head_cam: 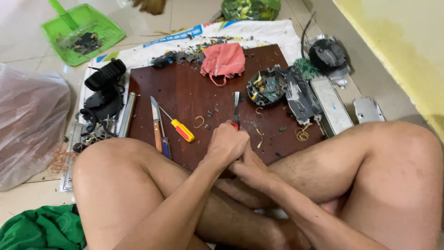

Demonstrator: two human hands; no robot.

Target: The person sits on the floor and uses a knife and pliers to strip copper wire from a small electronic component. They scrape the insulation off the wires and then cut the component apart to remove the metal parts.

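Note:
My left hand (226, 144) is closed around the red handles of a pair of pliers (236, 107), whose metal jaws point away from me over the dark brown wooden board (185, 90). My right hand (252, 167) presses in just under and behind the left. Its fingers are hidden, so what it grips cannot be seen. Both hands sit at the near edge of the board, between my crossed bare legs. A yellow-handled screwdriver (181, 129) and a knife (156, 121) lie on the board to the left of my hands.
An opened round circuit part (266, 88) and grey housing pieces (300, 95) lie at the board's right. A pink cloth (224, 59) is at the back, black parts and wires (104, 99) to the left, with a metal tube (127, 114). A green dustpan (83, 32), plastic bag (27, 125) and yellow wall (402, 51) surround.

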